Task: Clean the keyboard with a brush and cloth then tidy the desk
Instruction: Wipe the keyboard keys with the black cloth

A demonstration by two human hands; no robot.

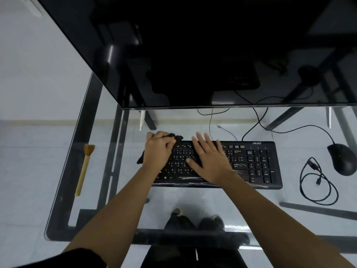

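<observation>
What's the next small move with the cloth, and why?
Probably wipe the cloth rightward along the key rows. The left hand grips it at the keyboard's left end, the right hand lies flat on the middle keys, and the brush lies aside at the desk's left, so wiping seems the current step.

Single head view, wide-angle, looking forward and steeply down over glass desk (193,206); keyboard (251,163) centred, close below.

black short sleeve (77,257) on the left arm — both forearms (123,200) bare, dark trousers (179,223) (pale-tipped footwear (176,211) below)
</observation>
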